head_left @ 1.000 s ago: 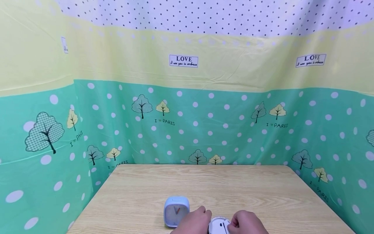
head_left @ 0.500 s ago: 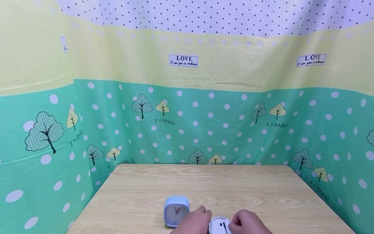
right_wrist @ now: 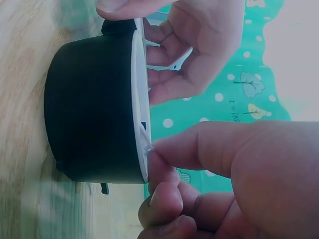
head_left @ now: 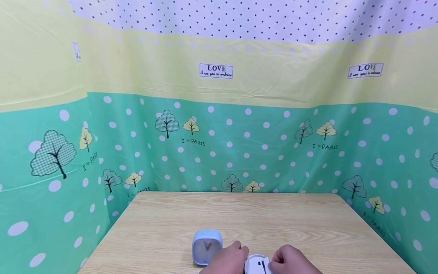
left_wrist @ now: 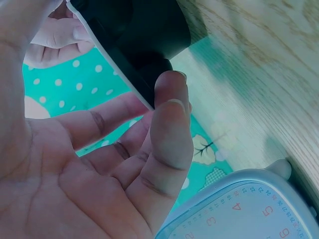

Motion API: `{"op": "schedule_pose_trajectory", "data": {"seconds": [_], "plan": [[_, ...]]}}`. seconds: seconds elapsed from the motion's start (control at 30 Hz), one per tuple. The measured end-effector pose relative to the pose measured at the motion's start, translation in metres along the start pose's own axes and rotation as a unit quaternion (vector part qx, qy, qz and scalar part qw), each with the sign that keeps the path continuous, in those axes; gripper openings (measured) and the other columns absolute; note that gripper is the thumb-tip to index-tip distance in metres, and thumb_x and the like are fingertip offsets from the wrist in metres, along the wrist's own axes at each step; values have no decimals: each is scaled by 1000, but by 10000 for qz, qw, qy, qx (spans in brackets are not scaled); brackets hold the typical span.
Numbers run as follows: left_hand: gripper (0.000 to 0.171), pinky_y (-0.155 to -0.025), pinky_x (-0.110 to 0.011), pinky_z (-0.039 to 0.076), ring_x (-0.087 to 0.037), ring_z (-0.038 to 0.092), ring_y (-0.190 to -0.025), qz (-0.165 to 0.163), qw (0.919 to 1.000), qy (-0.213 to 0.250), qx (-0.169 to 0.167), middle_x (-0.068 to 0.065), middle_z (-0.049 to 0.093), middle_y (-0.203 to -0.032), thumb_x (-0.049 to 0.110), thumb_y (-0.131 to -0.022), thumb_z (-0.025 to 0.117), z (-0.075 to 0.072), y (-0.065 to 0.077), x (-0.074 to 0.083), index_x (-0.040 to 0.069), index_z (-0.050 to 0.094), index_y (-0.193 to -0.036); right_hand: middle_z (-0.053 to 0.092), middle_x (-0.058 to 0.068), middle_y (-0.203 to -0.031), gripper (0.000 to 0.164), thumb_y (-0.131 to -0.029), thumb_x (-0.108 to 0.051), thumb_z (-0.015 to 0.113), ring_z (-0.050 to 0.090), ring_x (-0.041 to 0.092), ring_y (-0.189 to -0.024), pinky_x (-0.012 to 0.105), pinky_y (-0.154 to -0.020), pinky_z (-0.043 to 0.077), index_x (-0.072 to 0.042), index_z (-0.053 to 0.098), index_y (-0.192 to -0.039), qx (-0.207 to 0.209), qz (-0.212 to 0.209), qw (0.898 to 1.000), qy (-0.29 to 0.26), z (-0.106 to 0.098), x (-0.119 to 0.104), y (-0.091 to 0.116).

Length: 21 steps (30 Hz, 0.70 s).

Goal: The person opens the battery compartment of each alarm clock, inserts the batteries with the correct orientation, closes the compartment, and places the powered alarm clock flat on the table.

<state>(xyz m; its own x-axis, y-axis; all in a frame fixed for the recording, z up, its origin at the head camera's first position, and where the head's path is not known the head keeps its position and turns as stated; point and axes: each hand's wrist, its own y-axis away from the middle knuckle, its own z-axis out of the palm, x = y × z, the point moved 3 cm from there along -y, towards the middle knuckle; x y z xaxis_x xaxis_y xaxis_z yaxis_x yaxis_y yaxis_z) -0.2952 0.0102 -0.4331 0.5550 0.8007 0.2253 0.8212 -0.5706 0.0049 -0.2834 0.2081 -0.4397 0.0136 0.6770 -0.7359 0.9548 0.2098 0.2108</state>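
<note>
A round, black-sided device (right_wrist: 92, 109) with a white face (head_left: 253, 262) is at the bottom of the head view, its face toward me. My left hand (head_left: 227, 260) holds it by the rim, thumb on the black side and fingers over the white face. On the other side my right hand (head_left: 291, 260) pinches a small white piece (head_left: 268, 265) at the face, between thumb and index finger. Next to that piece a dark slot shows in the face. A light-blue desk clock (head_left: 207, 247) stands beside my left hand, its numbered dial (left_wrist: 244, 214) showing in the left wrist view.
The wooden table (head_left: 236, 213) reaches back to a hanging curtain (head_left: 219, 152) of green, yellow and dotted white. Curtain cloth also closes off the left and right sides. The blue clock is very near my left hand.
My right hand has shifted slightly to the right with the small white piece, and the dark slot beside it looks wider. My left hand and the blue clock stay put.
</note>
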Motion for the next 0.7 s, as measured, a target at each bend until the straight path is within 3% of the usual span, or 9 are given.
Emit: {"op": "schedule_pose_trajectory", "data": {"seconds": [0.3,0.7], "plan": [[49,-62,-24,48,-4,51,-70,-7,10000,36,54,4,53,-89,49,-71,77,-1,1,0,18,63,-106,57,0,-60,20,-83,-22,69,53,14,-59,29,-55,41,-10,64,-68,44,-96,9999,107,1,-3,-1],[49,-61,-23,47,-3,50,-70,7,9999,95,48,4,52,-88,50,-71,76,-2,2,1,18,63,-105,56,1,-60,20,-82,-23,71,52,15,-58,30,-55,40,-13,62,-67,457,157,9970,609,7,-7,1]]}}
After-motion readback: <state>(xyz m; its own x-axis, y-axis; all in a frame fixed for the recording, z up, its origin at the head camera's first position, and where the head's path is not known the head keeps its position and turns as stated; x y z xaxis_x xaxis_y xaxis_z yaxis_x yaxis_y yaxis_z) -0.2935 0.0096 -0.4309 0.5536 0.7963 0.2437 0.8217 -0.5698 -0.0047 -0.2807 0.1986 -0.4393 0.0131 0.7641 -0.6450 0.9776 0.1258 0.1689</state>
